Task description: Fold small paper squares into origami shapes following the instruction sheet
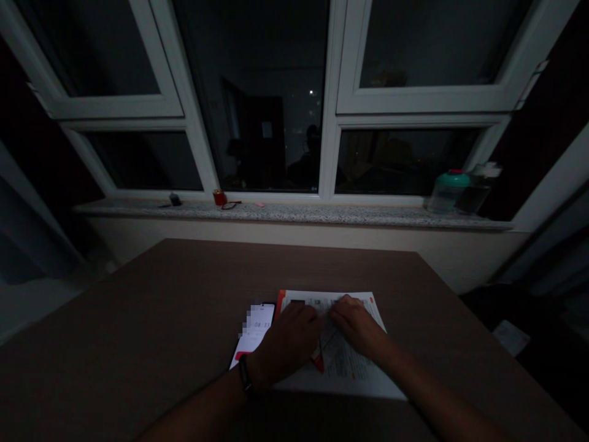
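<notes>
A printed sheet or booklet (340, 383) with an orange corner lies flat on the table. Over its left half is my left hand (294, 337), palm down with the fingers curled in. A small red-orange piece (318, 361) with a pale part shows under that hand's inner edge; its kind is unclear. My right hand (356, 322) rests over the upper right of the page, fingers bent and pressed together. The fingertips of both hands face each other, a short gap apart. What they hold, if anything, is hidden in the dim light. A lit phone (255, 331) lies left of the page, partly behind my left wrist.
The brown table (138, 319) reaches toward a window. On the granite sill (299, 213) stand a small dark bottle (175, 199), a red jar (219, 197), and a turquoise-lidded container (448, 190) beside a clear one (478, 187). Curtains hang at both sides.
</notes>
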### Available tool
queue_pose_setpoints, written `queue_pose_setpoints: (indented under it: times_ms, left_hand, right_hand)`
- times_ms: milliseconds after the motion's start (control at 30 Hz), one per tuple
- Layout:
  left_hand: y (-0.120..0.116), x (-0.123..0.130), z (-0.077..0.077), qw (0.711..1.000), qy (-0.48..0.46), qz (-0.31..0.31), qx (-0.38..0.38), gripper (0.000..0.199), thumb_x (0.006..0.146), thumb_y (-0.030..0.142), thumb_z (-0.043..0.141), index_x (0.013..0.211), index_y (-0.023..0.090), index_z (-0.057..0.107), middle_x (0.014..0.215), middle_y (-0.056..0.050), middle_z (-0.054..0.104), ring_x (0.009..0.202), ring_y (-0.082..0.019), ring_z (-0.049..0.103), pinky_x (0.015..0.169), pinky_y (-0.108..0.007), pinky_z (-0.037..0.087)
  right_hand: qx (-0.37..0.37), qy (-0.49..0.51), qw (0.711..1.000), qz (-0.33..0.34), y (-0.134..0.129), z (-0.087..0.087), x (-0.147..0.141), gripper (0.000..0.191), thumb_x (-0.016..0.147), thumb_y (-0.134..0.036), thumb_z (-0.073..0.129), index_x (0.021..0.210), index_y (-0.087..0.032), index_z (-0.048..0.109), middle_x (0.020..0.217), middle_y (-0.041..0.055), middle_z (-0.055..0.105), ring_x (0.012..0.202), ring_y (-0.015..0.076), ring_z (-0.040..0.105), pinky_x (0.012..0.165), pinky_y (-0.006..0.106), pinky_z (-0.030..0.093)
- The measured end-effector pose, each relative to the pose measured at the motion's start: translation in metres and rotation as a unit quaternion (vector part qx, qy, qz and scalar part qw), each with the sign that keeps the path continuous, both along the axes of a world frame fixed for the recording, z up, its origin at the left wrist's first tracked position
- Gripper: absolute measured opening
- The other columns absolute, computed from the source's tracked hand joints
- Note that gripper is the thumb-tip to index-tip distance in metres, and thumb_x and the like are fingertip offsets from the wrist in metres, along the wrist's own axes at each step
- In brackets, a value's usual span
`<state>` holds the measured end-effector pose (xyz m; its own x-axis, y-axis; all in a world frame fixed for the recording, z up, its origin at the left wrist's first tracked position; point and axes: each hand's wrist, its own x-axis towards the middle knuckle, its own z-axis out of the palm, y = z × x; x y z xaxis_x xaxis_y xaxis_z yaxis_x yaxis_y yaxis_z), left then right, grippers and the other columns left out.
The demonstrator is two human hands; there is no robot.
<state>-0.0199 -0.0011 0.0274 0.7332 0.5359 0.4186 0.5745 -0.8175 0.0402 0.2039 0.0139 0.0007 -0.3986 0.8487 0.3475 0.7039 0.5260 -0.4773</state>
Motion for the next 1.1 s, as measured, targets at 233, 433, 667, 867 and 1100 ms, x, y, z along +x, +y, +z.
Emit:
queue_pose_setpoints:
  times_ms: [233,433,667,867,1100]
  left_hand:
    - [0.004,0.004,-0.002,0.993,0.098,-0.061,0.009,0.013,0.096,0.019,0.059,0.109,0.02,0.061,0.111,-0.006,0.063,0.109,-0.023,0.053,0.099,-0.039,0.039]
    - [0.006,0.005,-0.001,0.992,0.12,-0.041,-0.002,0.004,0.094,0.02,0.063,0.095,0.02,0.066,0.11,-0.006,0.063,0.114,-0.025,0.051,0.108,-0.043,0.032]
    - [0.003,0.001,0.0,0.993,0.091,-0.069,-0.038,0.028,0.091,0.047,0.067,0.107,0.024,0.067,0.126,-0.006,0.06,0.129,-0.026,0.043,0.117,-0.048,0.022]
    - [0.002,0.003,-0.002,0.994,0.067,-0.065,-0.056,0.033,0.094,0.05,0.061,0.117,0.027,0.065,0.135,-0.006,0.056,0.133,-0.026,0.042,0.116,-0.048,0.023]
    - [0.002,0.004,-0.001,0.995,0.06,-0.061,-0.057,0.034,0.095,0.05,0.06,0.118,0.026,0.065,0.135,-0.007,0.056,0.132,-0.027,0.042,0.115,-0.048,0.025]
  right_hand:
    - [0.009,-0.014,1.0,-0.007,0.002,-0.002,-0.002,0.038,0.104,-0.035,0.037,0.078,-0.02,0.059,0.082,0.0035,0.059,0.084,0.0203,0.054,0.079,0.034,0.041]
    - [0.017,-0.011,0.999,-0.033,-0.001,-0.01,-0.003,0.025,0.099,-0.033,0.049,0.077,-0.02,0.054,0.085,0.0042,0.056,0.085,0.0215,0.054,0.077,0.034,0.042]
    - [0.022,-0.031,0.997,-0.066,0.002,-0.014,-0.006,0.011,0.092,-0.016,0.049,0.086,-0.019,0.058,0.092,0.0066,0.058,0.09,0.0229,0.054,0.083,0.034,0.042]
    - [0.035,-0.047,0.994,-0.095,-0.001,-0.007,-0.008,0.015,0.086,-0.015,0.056,0.099,-0.018,0.062,0.099,0.0084,0.062,0.1,0.0262,0.052,0.089,0.038,0.039]
    - [0.038,-0.076,0.986,-0.146,-0.003,-0.008,-0.006,0.015,0.085,-0.021,0.06,0.1,-0.02,0.064,0.1,0.0092,0.065,0.1,0.0295,0.052,0.087,0.04,0.038]
